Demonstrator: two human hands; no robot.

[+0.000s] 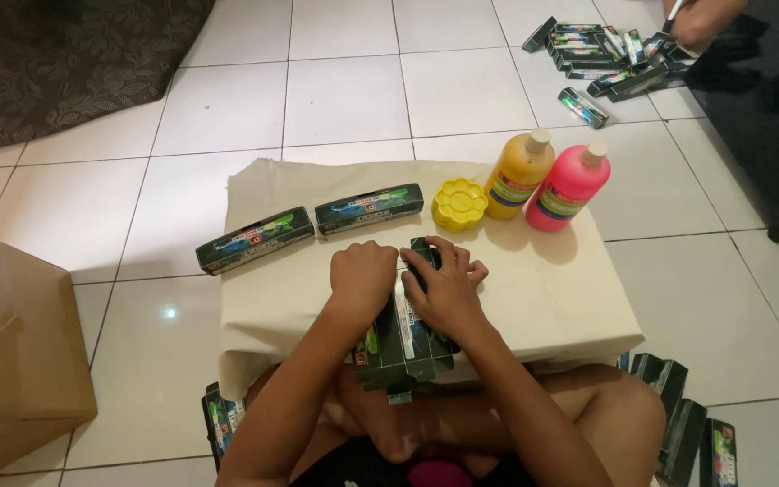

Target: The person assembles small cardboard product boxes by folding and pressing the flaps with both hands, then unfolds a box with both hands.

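A long dark box with green and white print (pixel 405 338) lies lengthwise in front of me on a low table covered with cream cloth (pixel 552 298). My left hand (pixel 362 275) is closed in a fist and presses on the box's far left part. My right hand (pixel 441 287) grips the box's far end, fingers spread over the top. Two more dark boxes lie on the cloth: one (pixel 255 239) at the left edge, one (pixel 369 208) beside it.
A yellow flower-shaped palette (pixel 459 203), a yellow paint bottle (pixel 517 174) and a pink paint bottle (pixel 567 187) stand at the table's back. A cardboard carton (pixel 29 352) sits left. Dark boxes lie piled far right (pixel 601 54), where another person's hand (pixel 698 20) reaches, and by my knee (pixel 682 419).
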